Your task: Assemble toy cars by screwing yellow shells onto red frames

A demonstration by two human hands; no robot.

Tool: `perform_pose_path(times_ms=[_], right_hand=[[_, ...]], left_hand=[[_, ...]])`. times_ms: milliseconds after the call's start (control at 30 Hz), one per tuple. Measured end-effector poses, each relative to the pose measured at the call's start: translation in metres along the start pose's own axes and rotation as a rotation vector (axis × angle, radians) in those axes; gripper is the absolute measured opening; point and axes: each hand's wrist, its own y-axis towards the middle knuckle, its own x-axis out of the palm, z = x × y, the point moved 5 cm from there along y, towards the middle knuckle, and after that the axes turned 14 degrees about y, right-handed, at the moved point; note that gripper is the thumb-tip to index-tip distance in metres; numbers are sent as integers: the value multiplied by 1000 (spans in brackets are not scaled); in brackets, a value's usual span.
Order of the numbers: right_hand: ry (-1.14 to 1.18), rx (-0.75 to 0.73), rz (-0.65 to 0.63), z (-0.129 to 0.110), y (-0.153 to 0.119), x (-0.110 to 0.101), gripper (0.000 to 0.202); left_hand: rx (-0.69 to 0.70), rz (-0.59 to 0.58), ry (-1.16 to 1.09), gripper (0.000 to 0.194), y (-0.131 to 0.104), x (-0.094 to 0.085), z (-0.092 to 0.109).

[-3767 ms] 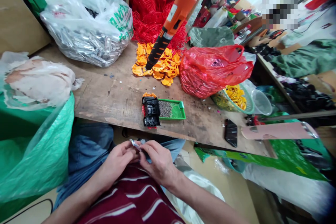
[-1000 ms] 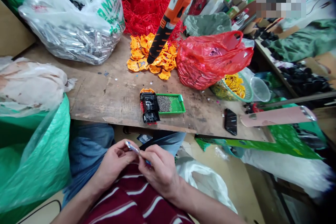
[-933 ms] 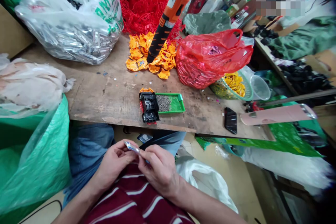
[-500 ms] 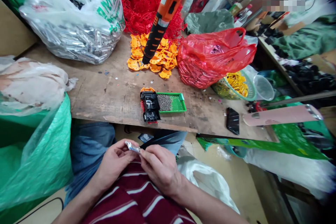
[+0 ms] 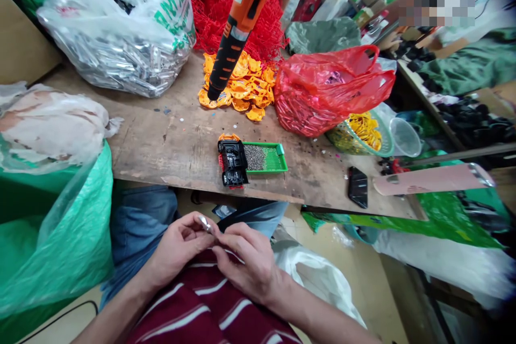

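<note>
Soft, even light; glints on clear bag [image 5: 121,59]; right edge blurred, dark-cornered.

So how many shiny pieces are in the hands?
1 visible: a small shiny piece in the left hand, near the right hand. More may be hidden inside either hand.

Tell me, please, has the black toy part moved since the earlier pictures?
No, neither way: relative to the wooden table, the black toy part hasn't visibly shifted.

At lower centre, the left hand [image 5: 177,247] partly hides a silver piece [image 5: 205,223], too small to identify. The top edge crops the screwdriver [image 5: 242,16]; right of centre, the red bag [image 5: 326,97] hides part of the basket [image 5: 388,141].
</note>
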Motion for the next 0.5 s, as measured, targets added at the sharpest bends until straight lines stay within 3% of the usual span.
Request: perform_pose_path(times_ms=[300,500], right_hand=[[346,275,83,-3,9,-4,19],[407,410,125,-7,14,-1,15]], left_hand=[[-14,-148,-214,15,-2,7,1],[56,-290,-462,16,-3,10,2]])
